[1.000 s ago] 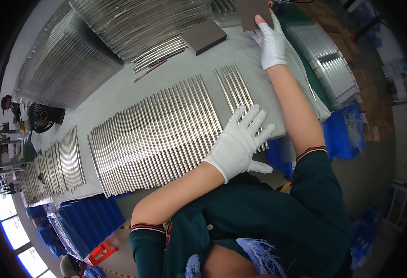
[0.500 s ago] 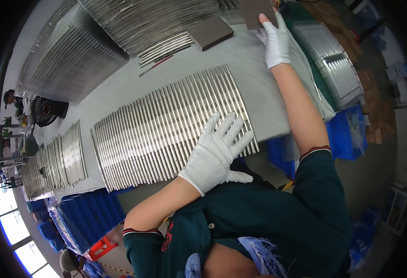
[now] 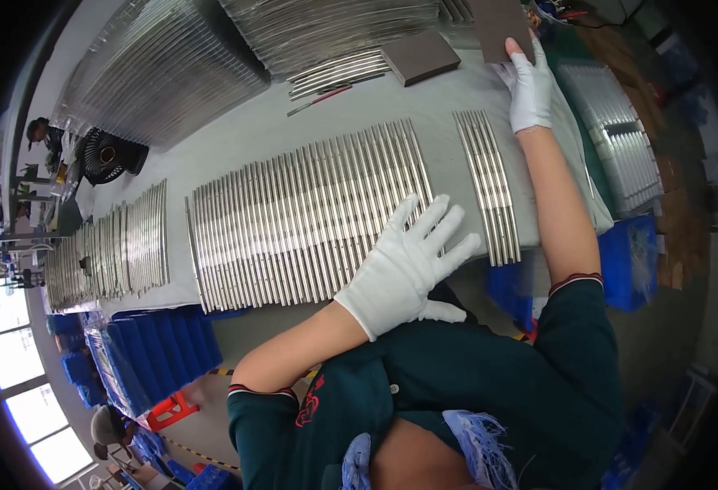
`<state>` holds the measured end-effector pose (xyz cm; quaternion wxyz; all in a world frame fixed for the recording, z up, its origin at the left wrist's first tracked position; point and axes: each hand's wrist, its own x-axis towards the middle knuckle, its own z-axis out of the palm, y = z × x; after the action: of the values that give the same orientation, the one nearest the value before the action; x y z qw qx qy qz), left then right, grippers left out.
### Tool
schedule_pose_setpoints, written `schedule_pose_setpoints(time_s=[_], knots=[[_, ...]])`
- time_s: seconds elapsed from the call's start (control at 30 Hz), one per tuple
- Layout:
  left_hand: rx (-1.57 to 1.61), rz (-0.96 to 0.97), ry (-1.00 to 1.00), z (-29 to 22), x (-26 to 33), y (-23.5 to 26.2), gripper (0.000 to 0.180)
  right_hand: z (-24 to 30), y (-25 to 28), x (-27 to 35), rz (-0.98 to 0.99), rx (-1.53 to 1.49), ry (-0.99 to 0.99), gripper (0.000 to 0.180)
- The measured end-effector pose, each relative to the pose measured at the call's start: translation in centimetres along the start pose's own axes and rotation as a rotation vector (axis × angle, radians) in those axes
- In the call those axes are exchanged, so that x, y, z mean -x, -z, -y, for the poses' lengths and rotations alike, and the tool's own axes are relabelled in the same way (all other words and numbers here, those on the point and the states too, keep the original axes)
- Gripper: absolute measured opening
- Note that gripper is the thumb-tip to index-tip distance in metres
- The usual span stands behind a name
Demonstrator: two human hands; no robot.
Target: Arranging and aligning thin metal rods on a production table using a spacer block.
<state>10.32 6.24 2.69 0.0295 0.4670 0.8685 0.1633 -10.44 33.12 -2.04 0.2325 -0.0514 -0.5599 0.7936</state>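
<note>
Side by side on the pale cloth-covered table lies a long row of shiny metal rods (image 3: 310, 216). Several rods form a separate small group (image 3: 487, 188) to the right, with a gap between. My left hand (image 3: 408, 269), in a white glove, is open with fingers spread over the near right end of the long row; whether it presses on the rods I cannot tell. At the far right, my gloved right hand (image 3: 530, 90) grips the near edge of a dark brown block (image 3: 502, 28), its bare thumb tip on top. The fingers underneath are mostly hidden.
Behind the row lie a second brown block (image 3: 420, 59), a thin red-handled tool (image 3: 320, 100) and clear plastic trays (image 3: 163, 77). More rods (image 3: 114, 241) and a black fan (image 3: 107, 155) are at left. Blue bins (image 3: 159, 351) stand below the table edge.
Several rods at the right end now lie apart from the long row. My right hand still holds the brown block, and the whole view has shifted.
</note>
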Motion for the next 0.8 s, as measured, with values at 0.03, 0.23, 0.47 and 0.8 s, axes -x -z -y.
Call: schedule_pose_setpoints(time_s=[0.03,0.23,0.47,0.8], knots=[[-0.038,0.04,0.058,0.3,1.0,0.4,0.101,0.0,0.0,0.0,0.005,0.008,0.002,0.071],[-0.133,0.11,0.172,1.1,3.0,0.2,0.104,-0.2,-0.1,0.2,0.012,0.03,0.002,0.07],[-0.047,0.053,0.05,0.4,0.2,-1.4,0.102,-0.1,-0.4,0.3,0.004,0.039,-0.003,0.07],[-0.034,0.086,0.003,0.1,-1.7,-1.7,0.1,0.2,-0.4,0.5,0.013,0.036,0.007,0.071]])
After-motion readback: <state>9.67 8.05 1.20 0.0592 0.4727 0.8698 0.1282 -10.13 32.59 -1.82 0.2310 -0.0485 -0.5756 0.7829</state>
